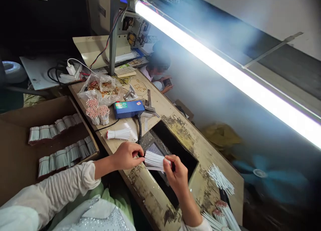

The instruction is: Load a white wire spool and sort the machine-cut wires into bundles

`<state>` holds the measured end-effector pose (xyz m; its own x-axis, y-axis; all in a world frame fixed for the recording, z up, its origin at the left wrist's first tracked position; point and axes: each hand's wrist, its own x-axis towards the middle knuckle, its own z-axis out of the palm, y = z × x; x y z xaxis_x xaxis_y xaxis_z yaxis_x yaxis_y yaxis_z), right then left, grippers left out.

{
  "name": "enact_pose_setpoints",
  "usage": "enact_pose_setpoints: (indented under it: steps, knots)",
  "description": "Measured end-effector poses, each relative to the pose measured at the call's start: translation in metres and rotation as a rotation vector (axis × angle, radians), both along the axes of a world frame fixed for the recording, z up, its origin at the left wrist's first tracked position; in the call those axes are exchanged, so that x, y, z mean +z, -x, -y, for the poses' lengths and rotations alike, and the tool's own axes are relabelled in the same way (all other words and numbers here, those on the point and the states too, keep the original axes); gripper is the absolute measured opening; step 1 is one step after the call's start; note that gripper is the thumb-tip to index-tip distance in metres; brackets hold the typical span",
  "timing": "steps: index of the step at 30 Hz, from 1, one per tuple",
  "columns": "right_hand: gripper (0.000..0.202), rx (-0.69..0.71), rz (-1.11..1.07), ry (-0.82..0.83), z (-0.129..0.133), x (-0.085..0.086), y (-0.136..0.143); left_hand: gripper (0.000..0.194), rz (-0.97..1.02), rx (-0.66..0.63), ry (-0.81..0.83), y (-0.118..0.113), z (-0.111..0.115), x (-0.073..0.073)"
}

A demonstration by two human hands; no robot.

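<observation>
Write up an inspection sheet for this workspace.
Surface: worn beige tabletop with dark rectangular opening.
Job's things: bundle of thin white wires, held up.
Clutter: clear plastic bag of gold-coloured pieces; blue rectangular box.
Hands: right hand grips one bundle end; left hand at the other.
Cables: thick black cable at the blue box.
Surroundings: brown cardboard box holding white bundles; glowing white tube lamp; another person.

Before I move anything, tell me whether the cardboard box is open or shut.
Open: no flap covers the top of the cardboard box, and two rows of white bundles show inside.
</observation>
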<state>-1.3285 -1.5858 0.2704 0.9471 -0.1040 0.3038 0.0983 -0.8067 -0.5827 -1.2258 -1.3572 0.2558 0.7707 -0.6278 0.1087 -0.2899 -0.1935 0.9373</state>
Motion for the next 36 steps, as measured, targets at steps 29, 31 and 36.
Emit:
enact_pose_setpoints:
  steps: [29,31,36]
  knots:
    - [0.018,-0.129,-0.017,-0.194,-0.01,0.001,0.018,0.018,0.061,-0.103,0.005,0.014,-0.03,0.005]
    - [0.016,-0.119,-0.01,-0.197,-0.011,-0.001,0.019,0.022,0.093,-0.154,0.025,0.021,-0.025,0.007]
    - [0.01,-0.057,0.059,-0.134,-0.014,0.003,0.021,0.032,0.216,-0.179,-0.018,0.029,-0.017,0.007]
